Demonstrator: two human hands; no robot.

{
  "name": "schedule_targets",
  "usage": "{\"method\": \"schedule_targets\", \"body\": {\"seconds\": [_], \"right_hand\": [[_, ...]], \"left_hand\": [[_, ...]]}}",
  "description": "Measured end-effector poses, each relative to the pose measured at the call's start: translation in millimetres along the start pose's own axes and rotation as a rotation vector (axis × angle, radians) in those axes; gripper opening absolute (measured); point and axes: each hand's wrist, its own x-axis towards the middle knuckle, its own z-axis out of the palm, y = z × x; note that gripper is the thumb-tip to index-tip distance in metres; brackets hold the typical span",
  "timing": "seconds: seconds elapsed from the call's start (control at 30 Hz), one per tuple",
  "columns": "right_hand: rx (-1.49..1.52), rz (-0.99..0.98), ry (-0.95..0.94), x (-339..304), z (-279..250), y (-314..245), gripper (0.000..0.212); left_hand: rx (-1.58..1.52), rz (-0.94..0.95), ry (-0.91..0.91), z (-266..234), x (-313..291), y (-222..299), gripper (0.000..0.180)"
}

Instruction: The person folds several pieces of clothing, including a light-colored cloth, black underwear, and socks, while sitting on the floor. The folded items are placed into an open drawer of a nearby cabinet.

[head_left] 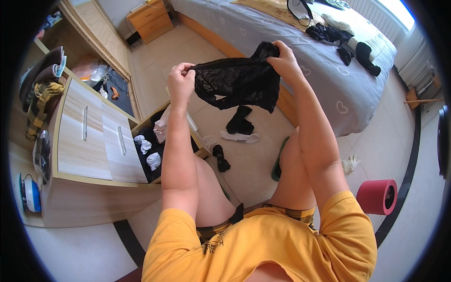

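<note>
A black, partly see-through lacy garment (237,81) is stretched in the air between my two hands. At its left end my left hand (181,80) pinches the edge, fingers closed. Its upper right corner is gripped by my right hand (285,58), where some of the fabric bunches up. On the floor beneath it lie a bunched black sock (240,123) and a white sock (239,137). Another small black sock (220,159) rests closer to my left leg. Left of my left forearm, an open drawer (151,176) holds several crumpled white pieces (153,160) and a pinkish-white cloth (161,126).
A wooden cabinet (84,136) with pale doors stands at the left. The grey bed (324,89) fills the far right, with black clothes (329,34) and a mask (299,11) on top. A red cylinder (371,197) sits right of me; a nightstand (150,19) stands far back.
</note>
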Motion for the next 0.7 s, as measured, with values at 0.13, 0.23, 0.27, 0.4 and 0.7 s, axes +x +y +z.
{"method": "schedule_targets", "body": {"seconds": [0.13,0.23,0.27,0.4,0.7], "right_hand": [[-0.239,-0.111,0.050,3,-7,21,0.033],[-0.234,0.001,-0.023,4,-15,18,0.027],[-0.193,0.025,0.005,4,-16,19,0.028],[-0.304,0.129,0.055,8,-28,20,0.024],[0.759,0.364,-0.092,1,-7,10,0.015]], "left_hand": [[-0.206,-0.195,0.027,-11,-5,27,0.016],[-0.215,-0.204,0.086,-27,-2,23,0.018],[-0.167,-0.166,0.117,-32,3,19,0.019],[-0.115,-0.250,0.209,-44,8,8,0.021],[-0.151,-0.126,0.042,-27,-1,14,0.010]]}}
